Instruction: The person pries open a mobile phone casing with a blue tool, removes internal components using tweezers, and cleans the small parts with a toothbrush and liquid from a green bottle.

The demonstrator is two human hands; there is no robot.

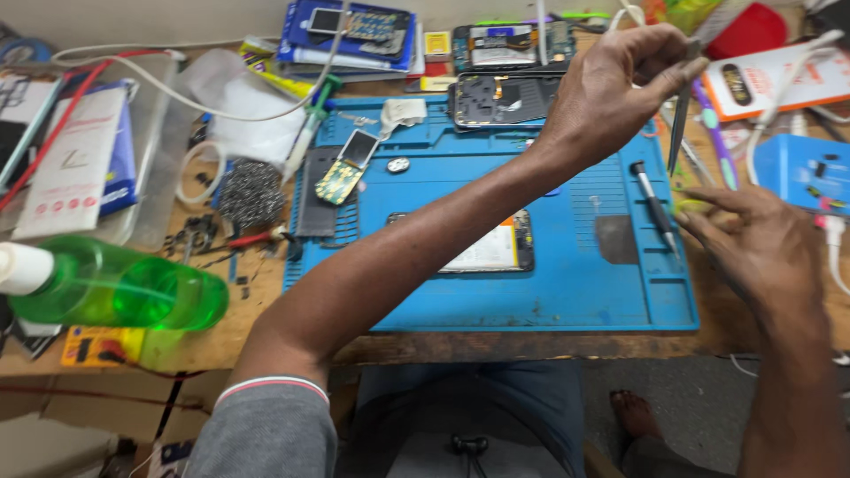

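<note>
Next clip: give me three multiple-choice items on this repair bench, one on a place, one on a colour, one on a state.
1. Where does the opened phone lie?
A. on the blue mat
B. on the floor
C. inside the bottle

2. What colour is the spray bottle?
A. red
B. green
C. black

3. What is the left hand doing?
A. lying flat on the mat
B. holding the bottle
C. raised, pinching tweezers

Answers:
1 A: the phone rests mid-mat, partly under the forearm.
2 B: its body is clear green.
3 C: the fingers close on the tweezers' top, above the right hand.
</note>
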